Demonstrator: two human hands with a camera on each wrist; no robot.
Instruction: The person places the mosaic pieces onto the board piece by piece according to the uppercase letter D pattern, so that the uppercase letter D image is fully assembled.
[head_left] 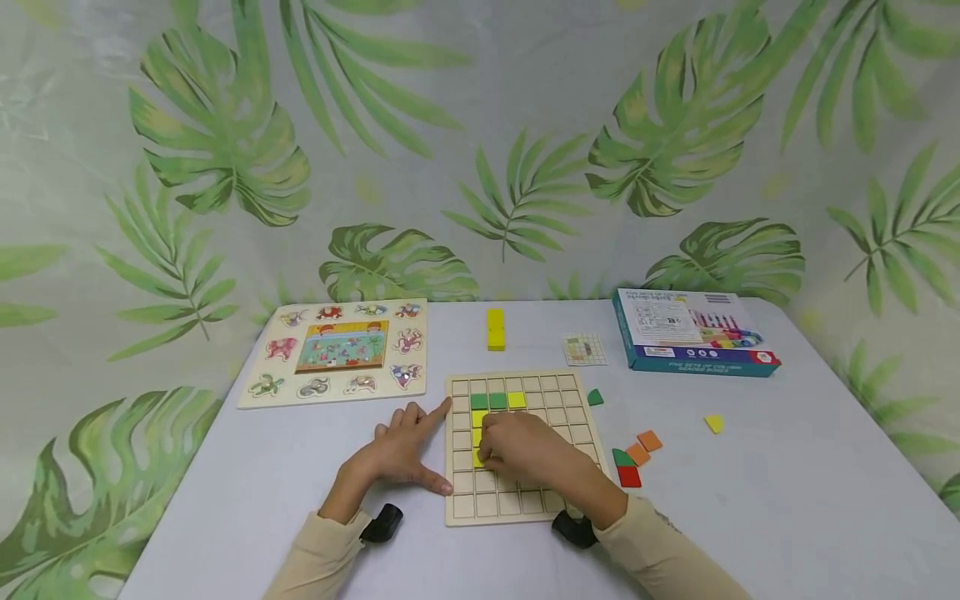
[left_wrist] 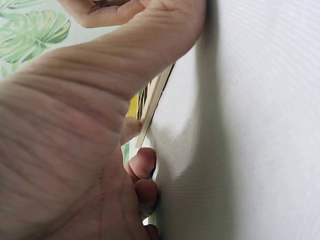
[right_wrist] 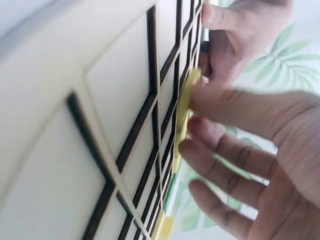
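Observation:
A wooden grid board [head_left: 517, 504] lies on the white table, with two green tiles [head_left: 488, 402] and a yellow tile [head_left: 516, 400] in a row near its top. More yellow tiles run down a column from the first green one, partly covered by my right hand [head_left: 525, 450]. That hand pinches a yellow tile [right_wrist: 186, 97], tilted at the grid, between thumb and fingers at the column's lower end. Along the board's left edge, my left hand [head_left: 401, 450] spreads its thumb and index finger, both tips touching the rim; its other fingers bend loosely.
An animal puzzle board [head_left: 352, 396] lies at back left. Behind the grid are a yellow stack [head_left: 496, 329] and a small pattern card [head_left: 584, 350]. A box [head_left: 697, 333] stands back right. Loose orange [head_left: 649, 440], red [head_left: 629, 477], green [head_left: 595, 397] and yellow pieces [head_left: 714, 424] lie at right.

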